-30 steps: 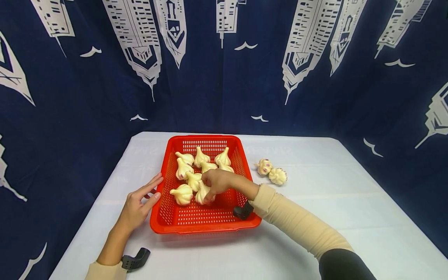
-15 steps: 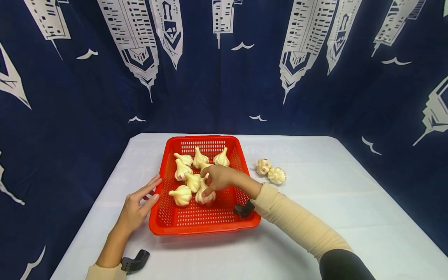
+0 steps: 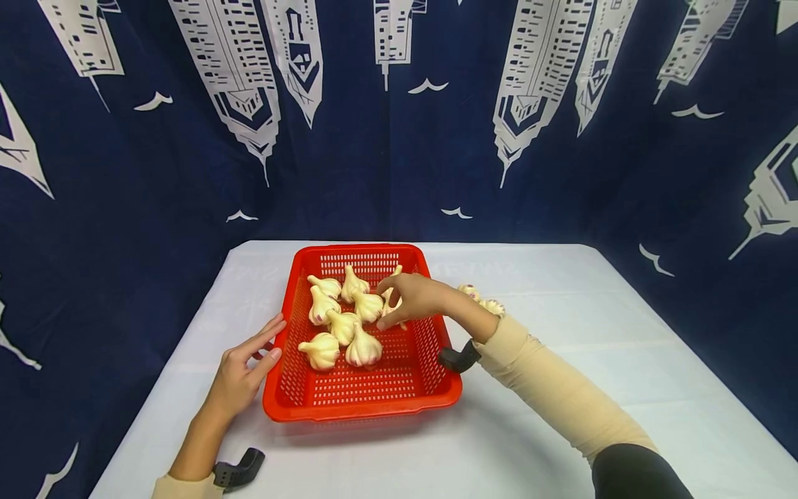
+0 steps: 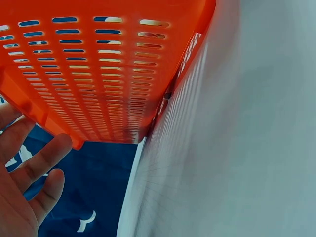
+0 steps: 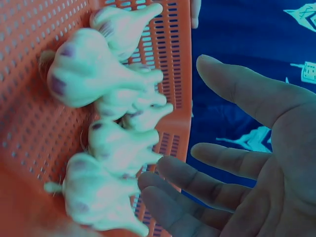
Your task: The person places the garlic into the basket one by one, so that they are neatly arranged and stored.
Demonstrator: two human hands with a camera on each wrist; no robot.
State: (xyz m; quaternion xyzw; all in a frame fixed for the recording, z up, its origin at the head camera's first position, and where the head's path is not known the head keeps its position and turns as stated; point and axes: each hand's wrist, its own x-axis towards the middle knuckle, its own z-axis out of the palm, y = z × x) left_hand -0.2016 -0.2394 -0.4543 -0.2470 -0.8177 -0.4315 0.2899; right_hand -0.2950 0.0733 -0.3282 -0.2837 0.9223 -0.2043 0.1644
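Note:
A red perforated plastic basket (image 3: 361, 412) holds several pale garlic bulbs, among them a front bulb (image 3: 364, 351) and a left bulb (image 3: 321, 351). At the basket's left rim, my left hand (image 3: 240, 378) rests with straight fingers. The left wrist view shows that hand (image 4: 29, 182) beside the slotted wall. My right hand (image 3: 416, 299) is over the basket's right side, partly hiding bulbs at the back right (image 3: 391, 305). In the right wrist view this hand (image 5: 247, 163) has its fingers spread and nothing held. Its fingertips are close to the bulbs (image 5: 98, 192); contact is unclear.
Two garlic bulbs (image 3: 492, 307) lie on the white table (image 3: 561, 333) right of the basket, partly behind my right wrist. A dark blue patterned cloth (image 3: 399, 173) hangs behind the table. Each wrist carries a black camera mount.
My right hand has lifted off the front bulb and moved back and right in the basket, showing the middle bulbs. My left hand stays at the rim.

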